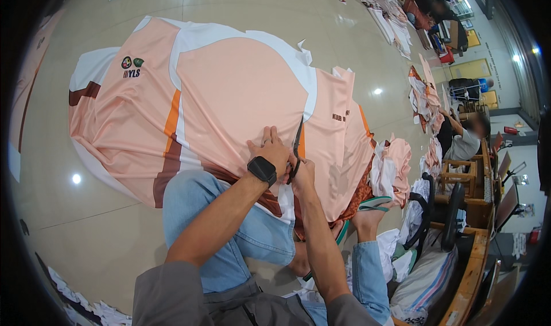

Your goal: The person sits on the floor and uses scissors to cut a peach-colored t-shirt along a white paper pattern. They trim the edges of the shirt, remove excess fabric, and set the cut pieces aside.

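Peach sportswear fabric (229, 79) with white, orange and maroon panels and printed badges lies spread over the tiled floor in front of me, partly against my bent knee. My left hand (268, 153), with a dark watch on the wrist, lies on the fabric with its fingers stretched out. Just right of it, my right hand (301, 174) grips dark scissors (298, 139), whose blades point away from me along the edge between the peach panel and a white and orange strip. Whether the blades are apart is hard to tell.
Piles of cut fabric (393, 22) line the floor at the back and right. A co-worker (462, 139) sits at the right among wooden furniture (462, 174). A striped sack (422, 280) and a black chair part (456, 214) stand beside me. Another fabric piece (31, 96) lies far left.
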The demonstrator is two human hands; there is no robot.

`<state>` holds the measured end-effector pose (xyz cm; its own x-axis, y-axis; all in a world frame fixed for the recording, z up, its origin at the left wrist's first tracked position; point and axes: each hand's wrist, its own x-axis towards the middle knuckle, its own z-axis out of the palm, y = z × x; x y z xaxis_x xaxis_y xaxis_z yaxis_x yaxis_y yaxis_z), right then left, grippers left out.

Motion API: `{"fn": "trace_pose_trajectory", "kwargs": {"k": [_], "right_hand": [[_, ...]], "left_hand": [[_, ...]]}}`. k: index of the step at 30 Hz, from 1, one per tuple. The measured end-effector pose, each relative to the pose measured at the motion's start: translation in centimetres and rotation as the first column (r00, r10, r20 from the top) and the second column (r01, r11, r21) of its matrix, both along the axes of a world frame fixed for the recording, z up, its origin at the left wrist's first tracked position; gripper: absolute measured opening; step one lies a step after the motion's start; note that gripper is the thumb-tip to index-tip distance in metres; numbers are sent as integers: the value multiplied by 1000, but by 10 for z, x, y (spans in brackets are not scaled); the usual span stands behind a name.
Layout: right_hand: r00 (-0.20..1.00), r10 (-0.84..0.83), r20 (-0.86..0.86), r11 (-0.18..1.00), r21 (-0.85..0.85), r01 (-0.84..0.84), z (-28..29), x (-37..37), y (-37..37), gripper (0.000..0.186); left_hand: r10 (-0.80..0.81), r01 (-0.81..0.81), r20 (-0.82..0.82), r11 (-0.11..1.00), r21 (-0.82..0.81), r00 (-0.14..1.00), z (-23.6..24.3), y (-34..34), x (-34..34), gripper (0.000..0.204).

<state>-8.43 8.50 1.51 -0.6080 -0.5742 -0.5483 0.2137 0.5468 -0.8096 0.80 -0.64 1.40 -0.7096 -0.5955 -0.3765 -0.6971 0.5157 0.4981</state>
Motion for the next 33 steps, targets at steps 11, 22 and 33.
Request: {"fn": "trace_pose_trajectory", "kwargs": {"k": [11, 22, 33], "right_hand": [[993, -63, 102, 996, -63, 70, 5, -16, -28, 63], [988, -56, 143, 995, -76, 67, 10, -41, -49, 66], [983, -66, 171, 991, -107, 85, 10, -68, -67, 56]], "left_hand": [[10, -4, -65, 997, 80, 998, 16, -7, 6, 38], [-6, 6, -9, 998, 66, 1000, 17, -7, 4, 32], [-22, 20, 37, 999, 49, 999, 19, -7, 3, 32]]}}
